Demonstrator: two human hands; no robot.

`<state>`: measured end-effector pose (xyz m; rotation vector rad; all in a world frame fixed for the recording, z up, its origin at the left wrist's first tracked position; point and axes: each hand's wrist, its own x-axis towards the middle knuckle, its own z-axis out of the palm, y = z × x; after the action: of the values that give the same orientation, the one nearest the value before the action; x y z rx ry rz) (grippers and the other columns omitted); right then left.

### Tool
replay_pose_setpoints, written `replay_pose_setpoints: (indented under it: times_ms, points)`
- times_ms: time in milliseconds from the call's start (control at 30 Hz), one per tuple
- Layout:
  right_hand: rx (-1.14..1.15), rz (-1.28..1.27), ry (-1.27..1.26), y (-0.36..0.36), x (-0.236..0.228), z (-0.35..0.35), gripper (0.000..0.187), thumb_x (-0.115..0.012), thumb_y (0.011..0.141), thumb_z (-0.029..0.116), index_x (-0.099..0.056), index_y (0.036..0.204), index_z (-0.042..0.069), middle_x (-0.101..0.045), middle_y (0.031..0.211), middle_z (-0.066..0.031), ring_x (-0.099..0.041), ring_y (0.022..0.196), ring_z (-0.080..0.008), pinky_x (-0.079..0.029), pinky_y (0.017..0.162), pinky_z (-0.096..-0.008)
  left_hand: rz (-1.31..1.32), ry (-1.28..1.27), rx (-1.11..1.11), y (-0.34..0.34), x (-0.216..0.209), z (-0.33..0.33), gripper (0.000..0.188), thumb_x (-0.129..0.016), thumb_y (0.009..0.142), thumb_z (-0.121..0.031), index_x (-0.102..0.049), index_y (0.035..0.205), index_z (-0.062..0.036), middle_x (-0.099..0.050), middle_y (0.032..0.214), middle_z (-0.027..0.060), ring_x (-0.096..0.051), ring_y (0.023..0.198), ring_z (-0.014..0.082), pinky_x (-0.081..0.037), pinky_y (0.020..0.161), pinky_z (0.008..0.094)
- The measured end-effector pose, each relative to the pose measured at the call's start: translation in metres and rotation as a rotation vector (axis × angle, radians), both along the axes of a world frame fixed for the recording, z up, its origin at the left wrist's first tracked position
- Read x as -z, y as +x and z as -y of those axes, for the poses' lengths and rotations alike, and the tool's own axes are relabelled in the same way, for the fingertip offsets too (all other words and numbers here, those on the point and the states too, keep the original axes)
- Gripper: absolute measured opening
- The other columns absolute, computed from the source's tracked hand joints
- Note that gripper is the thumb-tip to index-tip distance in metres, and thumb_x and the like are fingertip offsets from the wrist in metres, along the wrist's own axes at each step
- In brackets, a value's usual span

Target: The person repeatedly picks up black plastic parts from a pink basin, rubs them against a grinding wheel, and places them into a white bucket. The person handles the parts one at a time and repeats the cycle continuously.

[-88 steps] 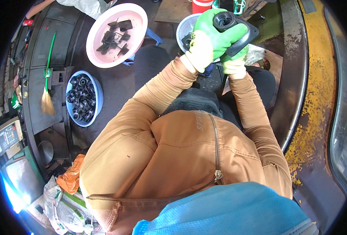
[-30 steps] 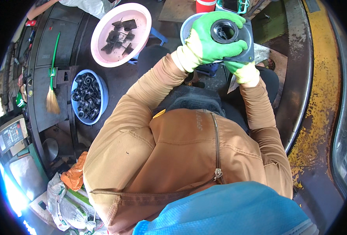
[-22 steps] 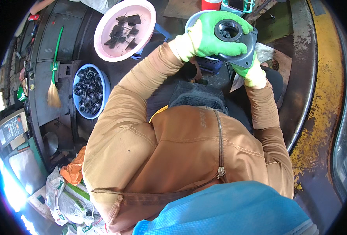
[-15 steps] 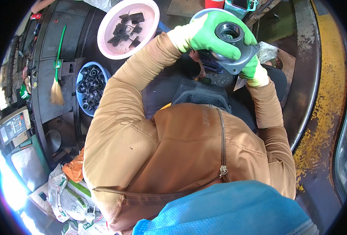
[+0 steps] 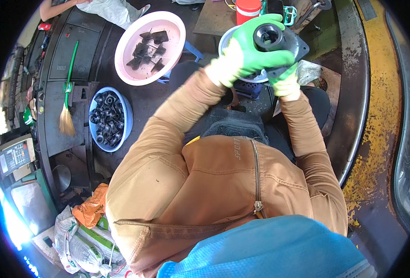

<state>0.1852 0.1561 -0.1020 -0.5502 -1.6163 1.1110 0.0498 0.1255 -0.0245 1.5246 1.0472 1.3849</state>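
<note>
Both my hands wear green gloves with pale cuffs and are raised at the upper middle of the view. My left hand (image 5: pixel 247 54) wraps its fingers around a black flanged part (image 5: pixel 294 42), which has a round hollow collar and a flat plate with corner holes. From below, my right hand (image 5: pixel 285 79) grips the plate, its fingers partly hidden by the part and my left hand. The collar's opening faces up, and the plate slants toward the upper right. Behind my hands is a light basin (image 5: pixel 223 45), mostly covered by them.
A pink basin (image 5: pixel 121 48) holds several black finned pieces. Left of me, a blue basin (image 5: pixel 129 116) is heaped with black parts. A red container (image 5: pixel 248 13) stands beyond my hands. Another person (image 5: pixel 110 13) is at the top left. A broom (image 5: pixel 67 118) and a yellow, worn metal edge (image 5: pixel 376 139) flank me.
The flanged part has turned in my hands, its plate swinging from the lower right to the upper right. My right hand has shifted slightly left. More of the other person shows.
</note>
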Motion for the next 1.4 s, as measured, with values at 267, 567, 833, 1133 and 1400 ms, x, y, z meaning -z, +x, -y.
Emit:
replay_pose_setpoints:
  times_ms: [267, 567, 833, 1133, 1400]
  points:
    - [-0.121, -0.290, -0.288, -0.004, -0.006, 0.016, 0.059, -0.073, 0.083, 0.014, -0.045, 0.134, 0.004, -0.057, 0.128, -0.0086, -0.057, 0.114, -0.0205, -0.049, 0.096, -0.0336, 0.007, 0.264, -0.094, 0.010, 0.026, 0.006, 0.052, -0.088, 0.066, -0.012, -0.064, 0.111, -0.0029, -0.066, 0.112, 0.0083, -0.063, 0.101, 0.0157, -0.051, 0.089, 0.0306]
    - [-0.175, 0.116, -0.111, 0.011, -0.043, 0.027, 0.065, -0.082, 0.073, 0.011, -0.051, 0.129, 0.003, -0.061, 0.121, -0.0075, -0.060, 0.109, -0.0187, -0.050, 0.093, -0.0326, -0.097, 0.248, 0.138, -0.012, 0.012, 0.006, 0.050, -0.086, 0.067, -0.013, -0.065, 0.111, -0.0030, -0.064, 0.123, 0.0129, -0.061, 0.111, 0.0213, -0.049, 0.096, 0.0347]
    - [-0.318, 0.157, -0.214, 0.014, -0.045, 0.027, 0.061, -0.084, 0.070, 0.008, -0.056, 0.124, 0.004, -0.064, 0.115, -0.0065, -0.062, 0.103, -0.0173, -0.051, 0.090, -0.0320, -0.021, -0.120, 0.542, -0.033, -0.001, 0.001, 0.051, -0.081, 0.060, -0.015, -0.066, 0.107, -0.0014, -0.064, 0.122, 0.0123, -0.060, 0.111, 0.0213, -0.046, 0.098, 0.0349]
    - [-0.320, -0.290, -0.434, 0.007, -0.025, 0.008, 0.052, -0.079, 0.076, 0.006, -0.057, 0.123, 0.003, -0.065, 0.114, -0.0061, -0.063, 0.103, -0.0175, -0.052, 0.090, -0.0327, -0.213, 0.099, 0.457, -0.045, -0.007, -0.024, 0.073, -0.080, 0.061, -0.025, -0.059, 0.128, -0.0050, -0.049, 0.143, 0.0133, -0.044, 0.133, 0.0259, -0.033, 0.111, 0.0394]
    - [0.105, 0.027, 0.004, -0.010, -0.008, 0.013, 0.039, -0.057, 0.095, 0.023, -0.049, 0.129, 0.005, -0.058, 0.122, -0.0092, -0.057, 0.113, -0.0210, -0.046, 0.097, -0.0343, 0.115, 0.240, -0.167, 0.016, 0.018, 0.010, 0.045, -0.085, 0.067, -0.010, -0.064, 0.107, -0.0028, -0.067, 0.110, 0.0084, -0.064, 0.100, 0.0160, -0.051, 0.088, 0.0302]
